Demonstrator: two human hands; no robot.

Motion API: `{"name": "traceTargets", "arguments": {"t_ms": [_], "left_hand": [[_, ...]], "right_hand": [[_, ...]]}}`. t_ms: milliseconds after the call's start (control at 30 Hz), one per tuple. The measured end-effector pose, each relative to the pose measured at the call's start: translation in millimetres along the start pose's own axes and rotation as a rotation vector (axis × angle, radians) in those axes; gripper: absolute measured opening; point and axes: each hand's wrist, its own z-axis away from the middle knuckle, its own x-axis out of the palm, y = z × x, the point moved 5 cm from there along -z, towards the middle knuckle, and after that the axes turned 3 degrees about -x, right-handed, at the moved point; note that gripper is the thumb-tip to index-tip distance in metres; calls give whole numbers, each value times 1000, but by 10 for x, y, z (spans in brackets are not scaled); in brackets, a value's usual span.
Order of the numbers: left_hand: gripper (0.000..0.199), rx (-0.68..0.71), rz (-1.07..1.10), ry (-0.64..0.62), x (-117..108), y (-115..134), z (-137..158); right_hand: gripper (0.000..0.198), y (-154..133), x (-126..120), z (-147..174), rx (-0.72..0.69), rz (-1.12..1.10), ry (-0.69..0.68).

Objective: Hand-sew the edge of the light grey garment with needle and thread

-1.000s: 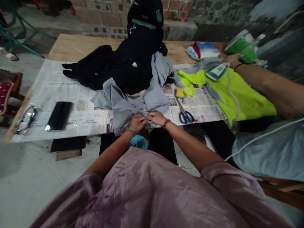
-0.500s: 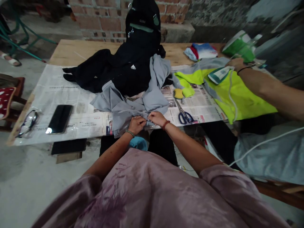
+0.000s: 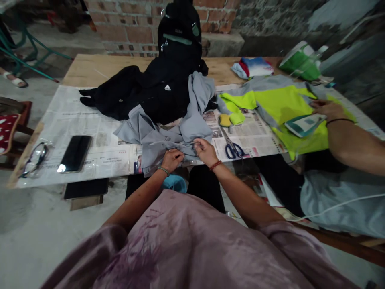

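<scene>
A grey garment (image 3: pixel 197 127) lies crumpled at the table's front edge, in front of me. My left hand (image 3: pixel 173 159) is closed on its near edge, fingers pinching the cloth. Just right of it, my right hand (image 3: pixel 206 152) is held at the garment with thumb and fingertips together. Whatever is between those fingertips is too small and blurred to name. Right of my right hand lie scissors (image 3: pixel 234 149) with dark blue handles, their blades pointing away from me. A small yellow object (image 3: pixel 225 120) rests by the blade tips.
Behind the grey garment are a black jacket (image 3: pixel 144 94) and a black backpack (image 3: pixel 180 38). A phone (image 3: pixel 75 153) and glasses (image 3: pixel 35 159) lie at left on newspaper (image 3: pixel 102 160). At right, a co-worker's hand (image 3: pixel 331 110) holds an iron (image 3: pixel 305 125) over a yellow-grey garment (image 3: pixel 275 102).
My right hand has moved slightly right, away from my left hand, which stays on the grey cloth. The co-worker's iron has slid right and toward the table's front edge.
</scene>
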Motion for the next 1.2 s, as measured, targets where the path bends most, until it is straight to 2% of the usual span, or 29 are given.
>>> {"name": "traceTargets", "arguments": {"t_ms": [67,167,300,467,600,800,900,1133,1200], "left_hand": [[12,-4,2,3,-7,2,1],[13,-5,-10,4,-16,3,5],[11,12,-35,5,-26,14,7],[11,12,-75,-13,-24,23,1],[11,-2,-98,-13,-18,17,3],[12,-2,-102,-6,-24,14,3],[13,11,-95,-21,-24,23,-2],[12,19,-78,3,-34,48,-2],[12,28,-78,2,-33,54,0]], "right_hand": [[26,-27,-44,133,-161,100,80],[24,-64,74,362,-360,243,23],[32,-124,268,508,-480,383,40],[19,-165,391,415,-496,442,98],[21,-140,404,359,-503,391,148],[28,-109,475,390,-600,291,106],[22,-93,472,372,-578,263,131],[24,-80,360,285,-451,85,235],[22,-103,327,296,-465,79,255]]}}
